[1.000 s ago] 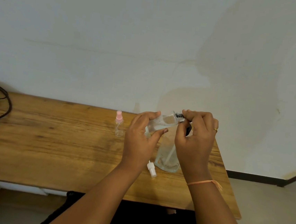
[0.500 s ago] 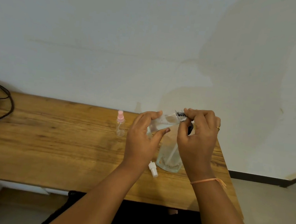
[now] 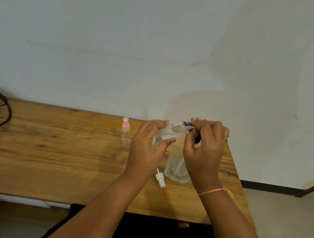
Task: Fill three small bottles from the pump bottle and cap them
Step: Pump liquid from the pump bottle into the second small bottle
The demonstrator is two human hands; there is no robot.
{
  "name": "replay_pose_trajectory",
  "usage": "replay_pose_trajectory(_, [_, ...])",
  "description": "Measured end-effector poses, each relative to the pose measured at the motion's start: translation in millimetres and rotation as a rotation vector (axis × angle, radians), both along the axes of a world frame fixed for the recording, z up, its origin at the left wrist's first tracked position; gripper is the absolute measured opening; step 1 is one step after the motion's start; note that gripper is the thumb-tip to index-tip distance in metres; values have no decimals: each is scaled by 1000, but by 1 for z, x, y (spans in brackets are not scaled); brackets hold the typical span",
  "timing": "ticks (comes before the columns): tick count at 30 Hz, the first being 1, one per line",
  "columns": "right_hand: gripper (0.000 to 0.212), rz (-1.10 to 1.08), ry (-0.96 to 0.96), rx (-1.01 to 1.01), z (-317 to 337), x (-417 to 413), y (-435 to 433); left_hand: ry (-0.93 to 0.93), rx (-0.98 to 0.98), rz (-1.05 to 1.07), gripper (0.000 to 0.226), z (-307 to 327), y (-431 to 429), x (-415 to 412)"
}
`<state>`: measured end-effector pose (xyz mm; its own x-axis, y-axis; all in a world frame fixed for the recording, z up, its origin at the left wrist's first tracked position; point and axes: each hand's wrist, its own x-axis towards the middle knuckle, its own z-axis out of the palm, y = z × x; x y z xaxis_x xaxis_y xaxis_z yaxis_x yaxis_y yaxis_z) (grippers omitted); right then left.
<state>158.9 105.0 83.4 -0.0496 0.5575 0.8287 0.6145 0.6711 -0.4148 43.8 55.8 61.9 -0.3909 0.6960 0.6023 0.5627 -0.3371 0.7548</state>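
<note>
My left hand [image 3: 147, 146] grips a small clear bottle [image 3: 172, 131], tilted with its neck pointing right. My right hand [image 3: 205, 146] pinches a black cap [image 3: 188, 124] at that neck. Behind and below my hands stands the large clear pump bottle [image 3: 176, 166] with a tube inside; its top is hidden by my right hand. A small bottle with a pink spray top [image 3: 125, 131] stands upright to the left. A loose white spray top [image 3: 160, 177] lies on the wooden table [image 3: 52, 156] near my left wrist.
A dark cable [image 3: 3, 115] loops at the table's far left edge. The table's right end lies just past my right hand, with floor beyond it. A plain wall rises directly behind the table.
Both hands stay at the small bottle; the fingers of my right hand have shifted a little at the black cap. The bottles on the table have not moved.
</note>
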Motion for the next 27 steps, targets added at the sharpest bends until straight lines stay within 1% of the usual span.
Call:
replay_pose_trajectory(4, [22, 39, 24, -12, 4, 2, 0, -29, 35, 1, 44, 2, -2, 4])
replay_pose_trajectory(8, [22, 50, 9, -20, 11, 4, -1, -39, 55, 8, 44, 3, -1, 6])
replay_pose_trajectory(12, [20, 44, 1, -23, 11, 2, -2, -57, 34, 3, 44, 3, 0, 4])
replay_pose_trajectory(17, [21, 33, -36, 24, 3, 4, 1, -16, -9, -6, 40, 0, 1, 0])
replay_pose_trajectory(21, [23, 28, -68, 10, -1, 6, 2, -11, -19, 5, 40, 0, 0, 0])
replay_pose_trajectory(27, [18, 44, 0, -4, 6, 4, -2, -59, 0, 14, 42, 4, -2, 7])
